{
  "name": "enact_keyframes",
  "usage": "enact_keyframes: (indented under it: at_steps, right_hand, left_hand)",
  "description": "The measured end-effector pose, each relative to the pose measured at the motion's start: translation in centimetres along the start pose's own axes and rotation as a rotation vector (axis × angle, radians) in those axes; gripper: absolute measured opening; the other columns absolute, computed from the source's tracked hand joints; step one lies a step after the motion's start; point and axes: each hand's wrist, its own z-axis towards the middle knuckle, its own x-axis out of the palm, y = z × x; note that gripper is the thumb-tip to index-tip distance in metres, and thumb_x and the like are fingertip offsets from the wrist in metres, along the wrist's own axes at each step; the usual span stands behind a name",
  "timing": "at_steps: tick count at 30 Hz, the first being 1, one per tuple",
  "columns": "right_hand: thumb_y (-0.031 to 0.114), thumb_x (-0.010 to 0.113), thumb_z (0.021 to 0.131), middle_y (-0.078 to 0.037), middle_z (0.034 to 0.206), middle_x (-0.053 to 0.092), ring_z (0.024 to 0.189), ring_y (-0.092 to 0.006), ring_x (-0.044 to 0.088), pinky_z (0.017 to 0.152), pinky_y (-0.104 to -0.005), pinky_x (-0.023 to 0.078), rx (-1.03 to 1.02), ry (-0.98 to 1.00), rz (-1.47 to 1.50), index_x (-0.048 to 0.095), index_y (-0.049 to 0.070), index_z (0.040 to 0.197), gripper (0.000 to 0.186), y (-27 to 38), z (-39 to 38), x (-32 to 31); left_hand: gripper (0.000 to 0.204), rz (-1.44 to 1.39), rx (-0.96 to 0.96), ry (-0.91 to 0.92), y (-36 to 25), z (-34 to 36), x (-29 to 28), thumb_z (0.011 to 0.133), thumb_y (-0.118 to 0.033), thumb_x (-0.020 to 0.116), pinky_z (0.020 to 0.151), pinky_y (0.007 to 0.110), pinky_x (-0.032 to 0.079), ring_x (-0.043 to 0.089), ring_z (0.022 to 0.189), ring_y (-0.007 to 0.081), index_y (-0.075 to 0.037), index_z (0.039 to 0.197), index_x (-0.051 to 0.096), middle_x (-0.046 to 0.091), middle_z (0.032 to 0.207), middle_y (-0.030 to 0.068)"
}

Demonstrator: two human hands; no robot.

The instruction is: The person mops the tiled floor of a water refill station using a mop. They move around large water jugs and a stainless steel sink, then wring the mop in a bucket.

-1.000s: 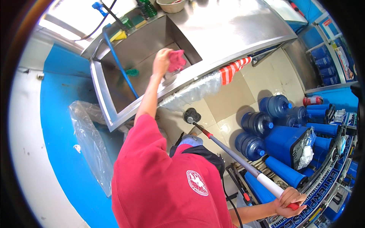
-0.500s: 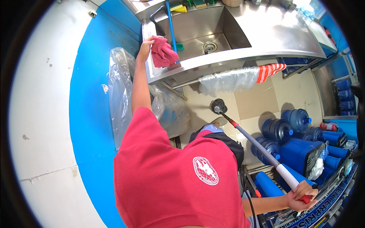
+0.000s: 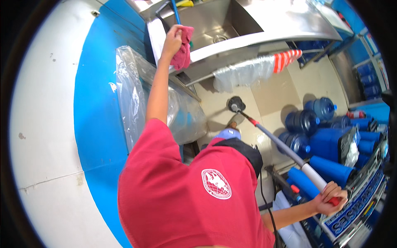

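Observation:
My left hand (image 3: 173, 41) is closed on a crumpled dark-pink cloth (image 3: 182, 56), raised at the left end of the steel sink (image 3: 248, 39), beside a blue hose (image 3: 177, 13). Whether the cloth rests on the rim is unclear. My right hand (image 3: 331, 200) grips the red and white end of a long mop handle (image 3: 281, 146) at lower right. The dark mop head (image 3: 237, 103) is down on the tiled floor, near my foot.
Several blue water jugs (image 3: 301, 122) and blue cylinders (image 3: 331, 167) crowd the right side. Clear plastic sheeting (image 3: 129, 99) lies along the blue-and-white wall (image 3: 93, 136) at left. Striped cloth (image 3: 285, 59) and plastic hang below the counter (image 3: 285, 20).
A second ago my left hand was over the basin with the cloth; it moved left to the sink's end, then slightly up. The view has shifted. My right hand still grips the mop.

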Motion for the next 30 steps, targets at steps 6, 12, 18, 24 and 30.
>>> enact_keyframes:
  at_steps: [6,12,18,24,30]
  right_hand:
    - [0.029,0.040,0.099,0.000,0.049,0.037,0.042,-0.0093,0.030,0.047,-0.0246,0.025,0.024,-0.290,-0.042,0.056,0.003,0.084,0.034,2.7,-6.1,-4.4]
    - [0.033,0.049,0.094,-0.002,0.065,0.041,0.057,-0.0117,0.040,0.059,-0.0275,0.036,0.062,-0.747,-0.272,0.057,0.001,0.094,0.033,5.3,-13.7,-6.0]
    - [0.029,0.053,0.094,0.000,0.077,0.047,0.068,-0.0110,0.045,0.067,-0.0269,0.043,0.127,-0.934,-0.435,0.055,0.005,0.098,0.024,0.1,-16.2,-0.2]
    - [0.027,0.046,0.098,0.002,0.053,0.031,0.048,-0.0095,0.027,0.050,-0.0295,0.028,0.104,-0.958,-0.217,0.043,0.009,0.075,0.029,-7.8,-15.3,5.8]
    - [0.020,0.043,0.097,0.000,0.049,0.033,0.045,-0.0118,0.031,0.050,-0.0317,0.033,0.052,-0.914,-0.362,0.047,0.005,0.076,0.026,-4.3,-17.7,13.4]
  left_hand:
    - [0.033,0.530,-0.063,0.235,3.9,-9.6,7.2,0.091,-0.030,0.060,0.099,0.049,0.040,0.053,0.118,0.0318,-0.015,0.120,0.057,0.059,0.121,0.0111]
    - [0.058,0.354,-0.004,0.203,4.3,-10.2,6.6,0.085,-0.036,0.068,0.106,0.048,0.034,0.047,0.126,0.0323,-0.011,0.133,0.048,0.053,0.131,0.0123]
    - [0.034,0.311,0.134,0.179,4.1,-10.0,5.9,0.083,-0.015,0.068,0.099,0.043,0.045,0.058,0.114,0.0337,-0.008,0.116,0.064,0.064,0.119,0.0146]
    - [0.028,0.302,0.118,0.026,1.9,-10.6,9.8,0.084,-0.016,0.071,0.086,0.049,0.045,0.059,0.098,0.0394,0.000,0.107,0.065,0.065,0.103,0.0190]
    - [0.031,-0.533,-0.224,0.965,-8.3,-18.7,19.0,0.092,-0.024,0.068,0.067,0.030,0.053,0.066,0.077,0.0134,-0.005,0.115,0.065,0.071,0.098,0.0086]
